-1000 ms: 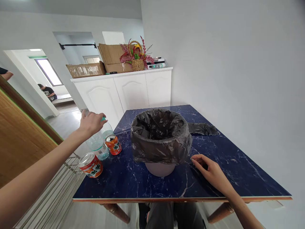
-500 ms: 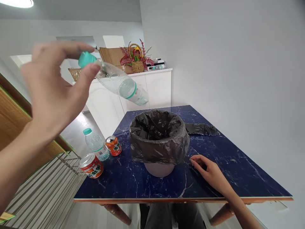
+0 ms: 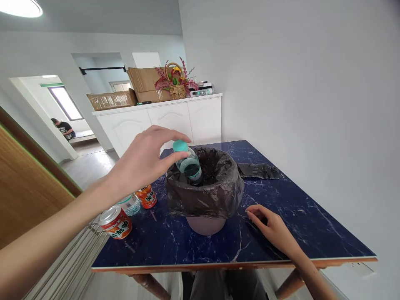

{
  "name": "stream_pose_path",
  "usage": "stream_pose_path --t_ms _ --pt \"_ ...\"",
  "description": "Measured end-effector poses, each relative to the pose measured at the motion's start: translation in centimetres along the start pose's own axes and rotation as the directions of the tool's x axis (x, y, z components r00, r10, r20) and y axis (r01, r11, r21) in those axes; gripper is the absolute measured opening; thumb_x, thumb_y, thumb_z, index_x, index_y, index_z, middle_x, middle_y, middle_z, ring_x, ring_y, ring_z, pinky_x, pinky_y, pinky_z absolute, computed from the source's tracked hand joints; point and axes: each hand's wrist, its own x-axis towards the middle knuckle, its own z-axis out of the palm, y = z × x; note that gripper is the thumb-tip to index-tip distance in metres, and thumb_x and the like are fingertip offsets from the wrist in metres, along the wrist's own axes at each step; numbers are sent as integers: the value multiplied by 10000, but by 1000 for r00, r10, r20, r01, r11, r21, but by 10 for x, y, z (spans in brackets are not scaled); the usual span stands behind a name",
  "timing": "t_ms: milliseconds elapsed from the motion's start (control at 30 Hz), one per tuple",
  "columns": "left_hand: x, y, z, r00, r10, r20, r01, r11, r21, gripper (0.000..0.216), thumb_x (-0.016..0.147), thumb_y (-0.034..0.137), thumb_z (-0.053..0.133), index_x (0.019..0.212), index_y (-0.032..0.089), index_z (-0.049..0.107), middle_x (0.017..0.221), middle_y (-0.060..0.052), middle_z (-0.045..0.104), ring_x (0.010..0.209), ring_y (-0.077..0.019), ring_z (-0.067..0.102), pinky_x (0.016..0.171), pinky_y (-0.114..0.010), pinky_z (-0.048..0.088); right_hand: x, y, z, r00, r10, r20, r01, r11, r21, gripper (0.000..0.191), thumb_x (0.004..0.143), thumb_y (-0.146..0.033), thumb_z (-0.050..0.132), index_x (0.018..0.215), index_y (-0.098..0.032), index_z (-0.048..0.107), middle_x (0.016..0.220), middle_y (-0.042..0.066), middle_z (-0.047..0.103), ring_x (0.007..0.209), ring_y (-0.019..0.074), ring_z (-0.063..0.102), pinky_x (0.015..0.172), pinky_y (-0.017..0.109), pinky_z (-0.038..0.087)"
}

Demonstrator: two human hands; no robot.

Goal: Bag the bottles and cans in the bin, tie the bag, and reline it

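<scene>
I see left hand (image 3: 145,161) pinching water bottle (image 3: 190,167) at its teal cap (image 3: 180,145), body half inside bag-lined bin (image 3: 212,195) | right hand (image 3: 271,226) rests on blue table (image 3: 300,216) beside bin, fingers loosely curled, apparently holding nothing

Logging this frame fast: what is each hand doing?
Left hand: holds the bottle by its neck.
Right hand: open, resting on the table.

Left arm stretches forward from the lower left, forearm bare, wrist lifted. Left hand (image 3: 143,160) hangs palm down, thumb and forefinger drawn into a pinch at the tips, the other fingers curved alongside. Right forearm comes in low from the lower right; right hand (image 3: 269,225) lies palm down, fingers loosely bent, gripping nothing.
</scene>
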Motion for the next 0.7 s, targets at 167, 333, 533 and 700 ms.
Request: stream_pose_path --t_ms 167,333,533,700 --pt "2 -3 11 995 68 75 -65 997 -41 346 1013 578 605 1178 320 765 1162 -9 801 1174 -301 692 1027 -443 521 0 -3 0 1000 -5 -14 5 1000 -7 414 1024 -626 571 1088 -245 720 952 54 775 828 228 713 758 326 547" --pt "3 -12 24 980 69 184 -60 997 -57 313 1002 527 639 1203 327 773 1229 -22 791 1137 -293 719 990 -441 537 0 -5 -1 1000 -2 -10 2 1000 -15 421 1030 -631 561 1098 -247 719 933 47 769 804 216 707 744 318 548" --pt "3 -22 35 940 92 329 -56 992 -116 344 1001 498 625 1271 349 778 1272 -20 795 1111 -277 756 923 -396 566 0 -8 -1 1000 -2 -30 1 1000 -18 449 1015 -660 569 1072 -248 738 939 54 776 812 219 719 727 309 557" --pt "3 -21 39 917 67 393 -17 992 -129 330 1005 515 609 1204 350 814 1238 -6 815 1095 -280 770 879 -371 572 1 -7 0 1000 6 -28 -6 1000 -20 452 1015 -661 564 1089 -248 733 949 65 781 823 233 716 731 329 548"
